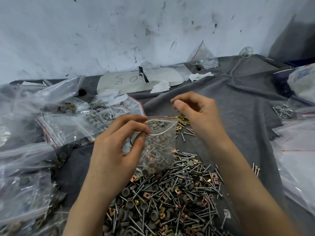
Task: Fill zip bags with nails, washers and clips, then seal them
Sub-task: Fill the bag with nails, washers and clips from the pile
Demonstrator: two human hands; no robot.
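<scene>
1. Zip bag (158, 147): part-filled, mouth open, long axis upright, hanging over the loose pile (170, 198).
2. Left hand (117, 150): fingers pinch the mouth's left corner.
3. Right hand (199, 113): just above-right of mouth, fingers curled; contents indeterminable.

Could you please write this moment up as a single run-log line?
step: filling | left hand: pinches zip bag mouth | right hand: above-right of mouth, fingers curled, grip unclear | bag: part-filled, unsealed, over hardware pile
</scene>
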